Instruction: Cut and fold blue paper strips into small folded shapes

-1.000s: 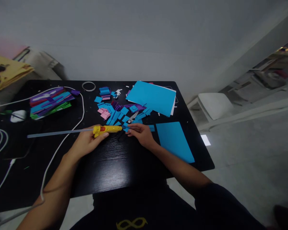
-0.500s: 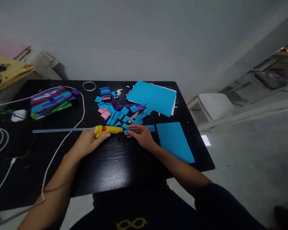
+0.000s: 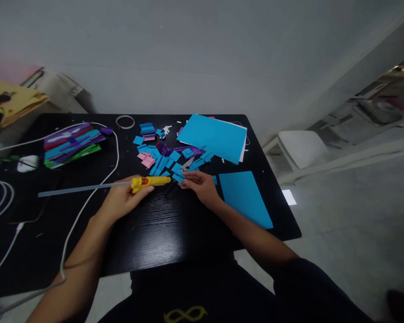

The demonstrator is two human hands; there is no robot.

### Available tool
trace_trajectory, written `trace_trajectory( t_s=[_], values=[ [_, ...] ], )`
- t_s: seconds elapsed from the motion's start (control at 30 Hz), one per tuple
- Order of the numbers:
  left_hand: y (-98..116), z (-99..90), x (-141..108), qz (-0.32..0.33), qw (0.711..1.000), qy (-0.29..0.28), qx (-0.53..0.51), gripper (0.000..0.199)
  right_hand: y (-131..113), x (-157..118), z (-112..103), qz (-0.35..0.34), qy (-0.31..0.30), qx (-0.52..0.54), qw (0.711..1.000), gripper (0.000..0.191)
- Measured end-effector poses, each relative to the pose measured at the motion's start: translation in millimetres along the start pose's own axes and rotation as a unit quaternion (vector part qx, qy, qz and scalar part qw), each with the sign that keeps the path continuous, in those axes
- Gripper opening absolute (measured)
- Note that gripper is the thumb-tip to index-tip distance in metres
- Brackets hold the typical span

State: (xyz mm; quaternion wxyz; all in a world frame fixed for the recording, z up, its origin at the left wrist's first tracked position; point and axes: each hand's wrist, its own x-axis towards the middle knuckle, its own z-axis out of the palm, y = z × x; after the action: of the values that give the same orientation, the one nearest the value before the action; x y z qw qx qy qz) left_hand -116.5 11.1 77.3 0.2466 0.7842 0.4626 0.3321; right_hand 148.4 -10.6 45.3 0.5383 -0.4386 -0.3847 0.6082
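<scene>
My left hand [image 3: 123, 197] is closed round a yellow hot glue gun [image 3: 151, 181], its nozzle towards the right. A long translucent glue stick [image 3: 84, 190] sticks out of its back. Just beyond the nozzle, my right hand [image 3: 202, 188] pinches what looks like a small blue paper piece [image 3: 179, 178]; the fingers hide part of it. Scissors [image 3: 187, 164] lie among loose blue paper pieces [image 3: 160, 165] right behind that hand. Pink paper pieces [image 3: 147, 159] lie to the left of the blue ones. A dark looped thing [image 3: 170, 193] sits below the nozzle.
A large blue sheet [image 3: 213, 137] lies over white paper at the back right, another blue sheet [image 3: 245, 198] near the right edge. On the left are a bundle of coloured strips [image 3: 72, 143], a white cable [image 3: 117, 154] and a dark phone [image 3: 30, 202]. A tape ring [image 3: 125, 122] lies behind.
My right hand has shifted slightly right and up, away from the nozzle. The glue gun has moved slightly left, and the rear end of its stick has dropped.
</scene>
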Motion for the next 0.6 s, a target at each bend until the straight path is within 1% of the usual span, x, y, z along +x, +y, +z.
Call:
trace_trajectory(
  t_s=[0.07,0.1,0.2,0.27,0.33,0.47,0.6],
  values=[
    [-2.3,-2.0,0.3,0.007,1.000,0.019,0.013,0.026,-3.6,-0.2,-0.9,0.003,0.003,0.010,1.000,0.031],
    [-3.4,-3.3,0.7,0.012,0.999,0.039,0.022,0.024,-5.3,-0.4,-1.3,0.008,0.004,0.016,1.000,0.028],
    [-5.7,-6.9,1.6,0.019,0.990,0.130,0.043,0.023,-8.8,-0.2,-2.5,0.026,0.003,0.044,0.999,0.024],
    [-5.6,-8.7,1.7,0.010,0.984,0.168,0.057,0.023,-9.3,0.5,-2.7,0.034,0.003,0.064,0.997,0.027],
    [-4.2,-9.6,1.4,-0.011,0.982,0.174,0.068,0.025,-8.9,1.0,-2.3,0.036,0.011,0.067,0.997,0.031],
    [-0.8,-9.9,0.8,-0.035,0.983,0.160,0.077,0.028,-8.4,-0.4,-0.5,0.032,0.034,0.040,0.998,0.032],
    [-1.3,-8.9,0.9,-0.042,0.983,0.164,0.076,0.029,-8.8,-2.6,0.4,0.024,0.015,0.014,1.000,0.035]
  ],
)
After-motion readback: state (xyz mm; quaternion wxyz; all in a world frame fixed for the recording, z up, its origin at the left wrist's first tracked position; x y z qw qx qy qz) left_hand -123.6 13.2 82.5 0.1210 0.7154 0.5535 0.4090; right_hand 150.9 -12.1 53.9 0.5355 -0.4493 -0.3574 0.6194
